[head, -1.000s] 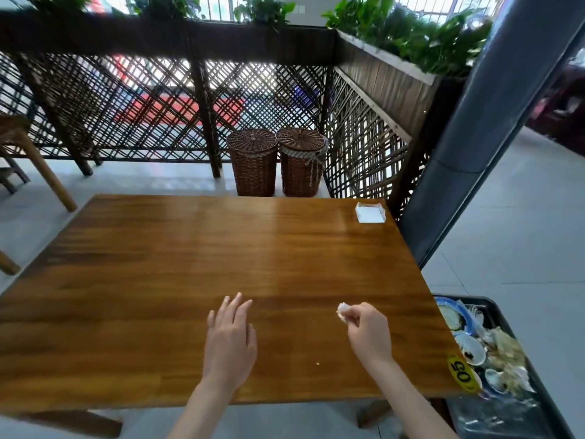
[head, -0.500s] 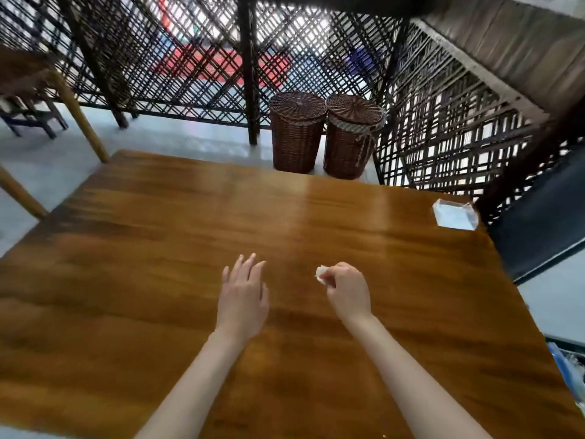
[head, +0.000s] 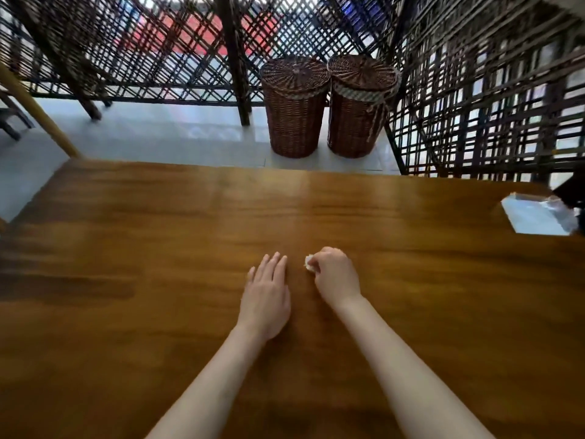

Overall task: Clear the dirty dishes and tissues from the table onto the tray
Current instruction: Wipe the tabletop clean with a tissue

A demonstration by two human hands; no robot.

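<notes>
Over the middle of the wooden bench [head: 158,312], both bare hands are out in front, so that's where everything's happening. Right hand [head: 336,275] has its grip clenched around a small crumpled white tissue [head: 309,263], fingers curled, with just a bit of the wad poking out on the side facing the other hand. Left hand [head: 267,296] sits just beside it, grip released, fingers straight and close together, palm down, low over the wood; can't really tell if it's actually touching. Well off to the right of the right hand, near the far corner of the bench, there's a clear tissue holder [head: 538,215] with white paper in it. Past the far edge, beyond both hands, two lidded wicker baskets [head: 329,106] stand touching each other on the pale floor, backed by a dark lattice fence [head: 158,45].
</notes>
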